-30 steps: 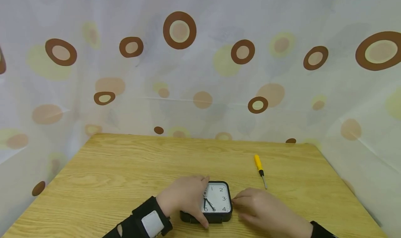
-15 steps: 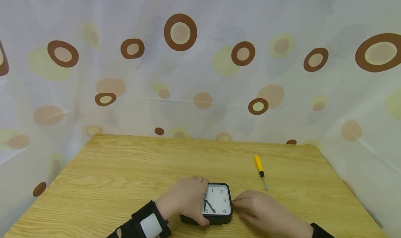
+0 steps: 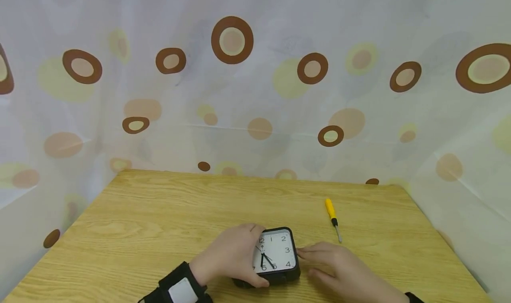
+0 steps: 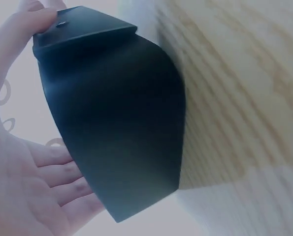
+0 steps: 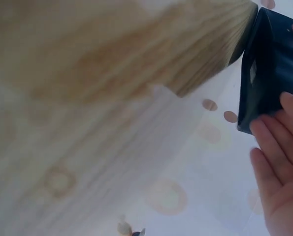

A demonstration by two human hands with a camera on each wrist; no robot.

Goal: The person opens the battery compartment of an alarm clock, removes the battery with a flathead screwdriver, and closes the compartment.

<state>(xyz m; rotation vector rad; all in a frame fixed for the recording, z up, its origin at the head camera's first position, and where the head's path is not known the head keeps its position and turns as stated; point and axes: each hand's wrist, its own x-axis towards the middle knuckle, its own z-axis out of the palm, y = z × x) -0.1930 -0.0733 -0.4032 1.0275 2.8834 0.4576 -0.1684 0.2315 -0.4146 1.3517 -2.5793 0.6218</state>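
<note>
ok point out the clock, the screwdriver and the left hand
Clock (image 3: 276, 251): head view, on its white face
Screwdriver (image 3: 334, 222): head view, on its black collar
Left hand (image 3: 232, 253): head view, on its back

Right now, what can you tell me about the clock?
The clock is squarish with rounded corners: deep black case, apparently plastic; white dial with dark numerals and pointers. It is face up, seemingly tilted, over the near part of the table. The left hand grips its left side, hiding some numerals; the right hand has fingertips at or against its right side.
</note>
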